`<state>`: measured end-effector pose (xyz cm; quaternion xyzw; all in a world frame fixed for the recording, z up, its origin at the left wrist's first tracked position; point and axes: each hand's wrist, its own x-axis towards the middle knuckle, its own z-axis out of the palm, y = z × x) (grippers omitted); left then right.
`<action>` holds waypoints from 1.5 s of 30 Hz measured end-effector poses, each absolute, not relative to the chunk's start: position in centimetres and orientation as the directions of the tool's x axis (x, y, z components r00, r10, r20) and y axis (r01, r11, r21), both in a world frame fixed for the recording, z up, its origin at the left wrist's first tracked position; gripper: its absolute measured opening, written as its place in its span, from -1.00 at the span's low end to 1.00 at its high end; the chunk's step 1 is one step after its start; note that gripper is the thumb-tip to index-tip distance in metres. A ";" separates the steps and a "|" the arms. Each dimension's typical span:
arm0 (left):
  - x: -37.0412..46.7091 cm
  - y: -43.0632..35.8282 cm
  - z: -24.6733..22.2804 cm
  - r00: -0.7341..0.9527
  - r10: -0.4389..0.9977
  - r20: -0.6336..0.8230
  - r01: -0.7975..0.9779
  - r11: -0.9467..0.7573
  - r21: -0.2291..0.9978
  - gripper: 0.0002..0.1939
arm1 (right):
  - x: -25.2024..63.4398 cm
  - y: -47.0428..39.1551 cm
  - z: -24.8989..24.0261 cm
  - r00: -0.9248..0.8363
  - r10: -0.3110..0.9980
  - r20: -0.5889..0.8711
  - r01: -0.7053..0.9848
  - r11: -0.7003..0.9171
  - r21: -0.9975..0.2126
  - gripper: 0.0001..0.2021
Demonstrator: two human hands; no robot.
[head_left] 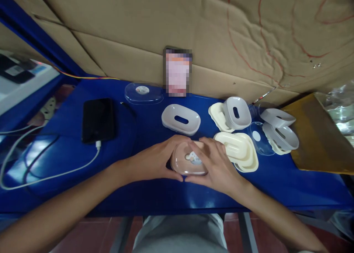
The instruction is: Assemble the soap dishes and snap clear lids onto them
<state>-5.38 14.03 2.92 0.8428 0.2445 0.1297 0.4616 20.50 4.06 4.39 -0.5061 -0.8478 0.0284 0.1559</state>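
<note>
Near the front of the blue table, a pinkish-beige oval box [181, 162] with a clear lid and a round sticker sits between my hands. My left hand [163, 158] is wrapped round its left end, thumb low at the front edge. Fingers of my right hand [217, 168] lie over the lid's right part, with the thumb at the front edge. Just behind is a grey oval dish [181, 119] with a slot. Cream oval pieces [243, 151] are stacked right beside my right hand.
A phone [177, 73] leans on the cardboard wall. A clear lid [143, 93] and black device [98, 120] with a white cable are at left. More grey dishes [237, 113], another clear lid [258, 137] and a cardboard box [318, 135] stand right.
</note>
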 end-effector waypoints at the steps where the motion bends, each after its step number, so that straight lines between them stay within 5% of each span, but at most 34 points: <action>1: -5.3 14.0 3.0 0.848 0.530 -0.005 0.289 -0.453 0.843 0.12 | 20.4 4.0 4.6 -0.448 0.864 0.228 0.845 0.493 -0.206 0.00; 10: -4.9 13.8 3.1 0.893 0.445 0.064 0.209 -0.536 0.818 0.00 | 19.9 3.4 3.2 -0.448 0.850 0.279 0.819 0.515 -0.254 -0.05; 16: -5.3 13.5 2.1 0.894 0.430 0.123 0.188 -0.611 0.769 0.32 | 20.3 3.6 4.2 -0.535 0.831 0.151 0.786 0.555 -0.271 -0.07; 20: -5.1 13.5 1.7 0.875 0.461 0.148 0.139 -0.531 0.836 0.35 | 20.3 3.7 5.3 -0.542 0.832 0.119 0.801 0.555 -0.227 -0.04; 35: -4.8 13.3 1.7 0.871 0.465 0.157 0.142 -0.545 0.826 0.03 | 20.1 3.6 4.0 -0.534 0.823 0.194 0.806 0.565 -0.177 -0.03; 41: -4.9 13.7 1.4 0.874 0.454 0.176 0.090 -0.505 0.858 0.34 | 20.3 3.8 5.1 -0.549 0.821 0.153 0.808 0.569 -0.153 -0.09; 45: -4.8 13.9 0.5 0.855 0.460 0.240 0.012 -0.481 0.877 0.35 | 20.0 3.7 5.3 -0.530 0.832 0.163 0.829 0.549 -0.108 -0.06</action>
